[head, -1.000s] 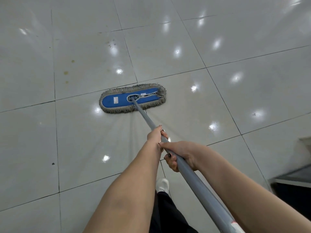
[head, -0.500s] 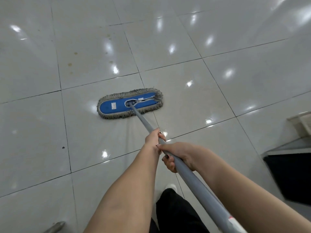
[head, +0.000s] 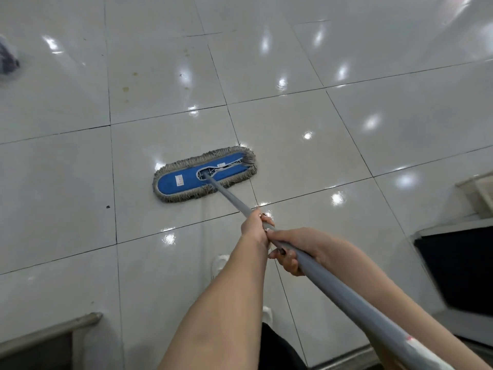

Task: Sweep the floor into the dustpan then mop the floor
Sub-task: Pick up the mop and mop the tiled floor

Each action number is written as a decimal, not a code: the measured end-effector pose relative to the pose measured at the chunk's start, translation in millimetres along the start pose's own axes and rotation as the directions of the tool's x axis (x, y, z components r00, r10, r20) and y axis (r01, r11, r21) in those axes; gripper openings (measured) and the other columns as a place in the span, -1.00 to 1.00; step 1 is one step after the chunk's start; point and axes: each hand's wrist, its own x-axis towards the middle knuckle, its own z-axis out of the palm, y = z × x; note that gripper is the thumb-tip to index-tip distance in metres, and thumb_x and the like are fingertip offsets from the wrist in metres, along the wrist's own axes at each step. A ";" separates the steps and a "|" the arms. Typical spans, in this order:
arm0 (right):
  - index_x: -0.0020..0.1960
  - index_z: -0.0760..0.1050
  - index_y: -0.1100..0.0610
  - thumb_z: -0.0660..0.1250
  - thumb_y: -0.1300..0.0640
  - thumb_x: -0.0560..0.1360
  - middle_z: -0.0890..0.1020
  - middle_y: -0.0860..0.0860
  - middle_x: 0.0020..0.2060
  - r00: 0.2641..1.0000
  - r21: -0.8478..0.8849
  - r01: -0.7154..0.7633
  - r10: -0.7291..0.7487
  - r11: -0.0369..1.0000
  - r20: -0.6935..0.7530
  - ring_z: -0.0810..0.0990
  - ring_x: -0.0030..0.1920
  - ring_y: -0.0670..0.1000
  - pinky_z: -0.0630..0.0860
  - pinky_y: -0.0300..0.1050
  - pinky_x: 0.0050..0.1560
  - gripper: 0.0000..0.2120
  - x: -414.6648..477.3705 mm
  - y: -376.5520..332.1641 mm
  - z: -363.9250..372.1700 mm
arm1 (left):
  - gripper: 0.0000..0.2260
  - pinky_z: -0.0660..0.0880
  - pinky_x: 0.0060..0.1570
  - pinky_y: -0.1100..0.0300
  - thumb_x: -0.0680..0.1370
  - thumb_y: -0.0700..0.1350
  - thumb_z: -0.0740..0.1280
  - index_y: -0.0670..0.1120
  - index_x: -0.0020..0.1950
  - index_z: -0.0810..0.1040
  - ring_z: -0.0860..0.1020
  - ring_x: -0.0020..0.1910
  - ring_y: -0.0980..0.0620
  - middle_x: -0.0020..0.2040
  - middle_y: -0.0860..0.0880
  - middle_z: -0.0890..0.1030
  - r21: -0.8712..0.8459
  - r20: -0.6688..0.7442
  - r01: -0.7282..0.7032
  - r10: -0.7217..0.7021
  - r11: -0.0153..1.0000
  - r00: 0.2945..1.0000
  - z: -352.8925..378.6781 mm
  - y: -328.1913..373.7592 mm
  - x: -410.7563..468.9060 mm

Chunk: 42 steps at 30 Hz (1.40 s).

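A flat mop head (head: 204, 174), blue on top with a grey fringe, lies flat on the glossy white tiled floor (head: 293, 145) ahead of me. Its grey handle (head: 333, 289) runs back from the head toward the lower right. My left hand (head: 254, 228) grips the handle further down toward the head. My right hand (head: 296, 249) grips the handle just behind the left one, fingers curled under it. Brownish stains (head: 125, 89) mark a tile beyond the mop head.
A dark unit with a pale frame (head: 458, 260) stands at the right edge. A grey metal edge (head: 53, 332) shows at the bottom left. A dark bundle in clear plastic (head: 8, 60) lies far left. My white shoes (head: 221, 263) stand under my arms.
The mop head has been drawn back toward me across the tiles. The view has shifted, bringing the metal edge at bottom left and the bundle at far left into sight. Both hands keep their grip.
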 end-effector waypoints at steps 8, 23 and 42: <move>-0.26 0.38 0.21 0.24 -0.09 0.57 0.39 -0.03 -0.67 0.999 -0.053 -0.026 0.024 0.998 -0.036 0.31 -0.74 -0.17 0.28 -0.38 -0.73 -0.60 -25.2 48.4 -27.0 | -0.67 0.28 -0.60 0.37 0.62 -0.09 0.21 -0.08 -0.34 0.27 0.33 -0.74 0.18 -0.69 0.09 0.34 -0.057 -0.007 0.027 -0.028 0.998 1.000 -8.4 -58.9 -24.7; -0.28 0.35 0.18 0.22 -0.18 0.55 0.37 -0.06 -0.67 0.993 -0.075 -0.104 0.100 0.992 -0.060 0.29 -0.75 -0.16 0.23 -0.40 -0.73 -0.55 4.8 12.4 -24.9 | -0.70 0.38 -0.62 0.39 0.62 -0.06 0.21 -0.12 -0.27 0.29 0.36 -0.72 0.08 -0.62 0.00 0.36 0.166 0.061 0.155 -0.167 0.974 0.984 -9.2 -13.7 16.4; -0.26 0.37 0.21 0.27 -0.07 0.55 0.38 -0.04 -0.66 0.991 -0.041 -0.061 0.056 0.997 -0.121 0.28 -0.74 -0.14 0.20 -0.41 -0.70 -0.62 78.9 -232.6 102.1 | -0.74 0.37 -0.62 0.40 0.62 -0.06 0.21 -0.13 -0.23 0.31 0.34 -0.73 0.10 -0.63 0.00 0.36 0.215 0.020 0.183 -0.192 0.959 0.981 15.0 261.6 115.1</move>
